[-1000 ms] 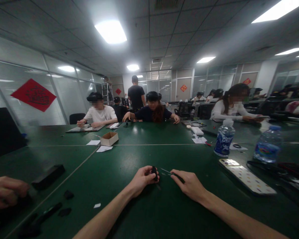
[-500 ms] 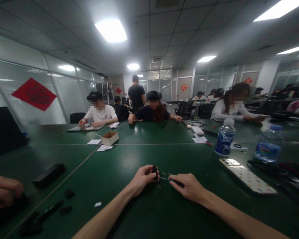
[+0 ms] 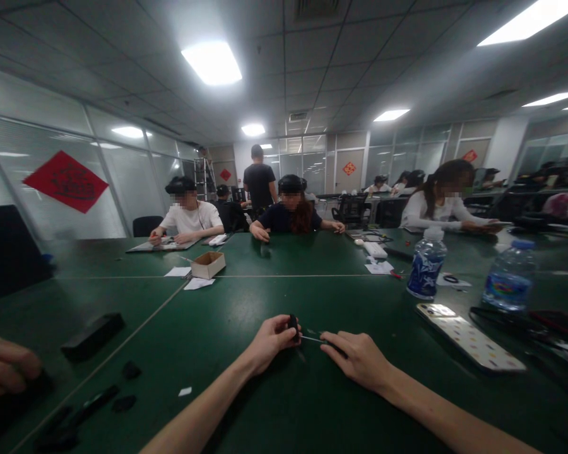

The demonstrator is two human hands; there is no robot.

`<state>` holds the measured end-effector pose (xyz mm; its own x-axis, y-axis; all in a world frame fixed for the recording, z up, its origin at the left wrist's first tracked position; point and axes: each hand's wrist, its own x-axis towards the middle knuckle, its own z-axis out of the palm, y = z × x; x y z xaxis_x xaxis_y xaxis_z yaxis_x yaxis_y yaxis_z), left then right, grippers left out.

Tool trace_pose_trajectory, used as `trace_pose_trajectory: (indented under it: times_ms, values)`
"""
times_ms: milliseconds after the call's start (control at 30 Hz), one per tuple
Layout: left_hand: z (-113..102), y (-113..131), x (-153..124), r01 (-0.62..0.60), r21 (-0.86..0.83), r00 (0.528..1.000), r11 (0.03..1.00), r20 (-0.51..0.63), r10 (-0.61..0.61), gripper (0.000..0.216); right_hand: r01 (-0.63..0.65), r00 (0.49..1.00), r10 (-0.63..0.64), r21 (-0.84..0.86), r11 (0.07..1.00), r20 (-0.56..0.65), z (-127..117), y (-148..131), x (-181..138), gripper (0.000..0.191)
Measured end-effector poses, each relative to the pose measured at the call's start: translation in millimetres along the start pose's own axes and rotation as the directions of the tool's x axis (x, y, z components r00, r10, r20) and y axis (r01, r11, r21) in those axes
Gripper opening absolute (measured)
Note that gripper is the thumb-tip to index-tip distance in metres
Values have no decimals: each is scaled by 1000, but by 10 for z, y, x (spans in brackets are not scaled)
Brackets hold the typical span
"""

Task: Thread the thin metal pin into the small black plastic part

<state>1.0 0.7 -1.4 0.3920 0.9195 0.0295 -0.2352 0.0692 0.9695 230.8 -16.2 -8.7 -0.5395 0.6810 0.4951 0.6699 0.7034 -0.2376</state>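
My left hand (image 3: 271, 341) pinches a small black part (image 3: 293, 325) upright just above the green table (image 3: 246, 302). My right hand (image 3: 357, 358) grips a thin screwdriver (image 3: 318, 341) by its dark handle. Its metal tip points left and meets the lower side of the black part. Both forearms reach in from the bottom edge. The part is too small to make out in detail.
A phone in a patterned case (image 3: 468, 337) and two water bottles (image 3: 426, 263) (image 3: 510, 275) stand to the right. Left lie a black case (image 3: 92, 335), small black pieces (image 3: 123, 402) and another person's hand (image 3: 4, 366). A cardboard box (image 3: 207, 264) sits mid-table; several people sit across.
The screwdriver tip has moved left from a small gap to touch the black part. Across the table, a person's hand slid along the tabletop. My left hand has barely shifted.
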Motion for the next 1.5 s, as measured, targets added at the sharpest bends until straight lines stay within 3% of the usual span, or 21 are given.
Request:
trace_pose_trajectory:
  times_ms: [167,267,500,767,1033,1267,1500]
  values:
    - [0,-6,-15,60,29,998,998,26,-61,41,-231,957,251,143,963,-146,12,88,43,36]
    - [-6,2,-33,64,-20,998,998,-5,-64,58,-176,976,194,166,970,-98,-1,69,49,32]
    - [-13,2,-25,31,-52,999,998,-22,-32,38,-126,991,132,179,976,-20,-56,-26,47,29]
    - [-37,6,9,74,-173,996,982,-41,-82,49,-95,995,99,128,987,-23,-29,-21,47,28]
    - [-46,-39,8,-5,-89,998,996,-58,0,42,-109,994,108,167,980,16,-71,-42,47,30]
    - [-12,-33,35,-3,63,998,998,-55,6,43,-24,998,33,162,986,-49,-37,-11,16,29]
    - [9,2,-4,-13,25,999,1000,-39,14,42,13,999,-6,144,989,-47,-43,-19,14,31]
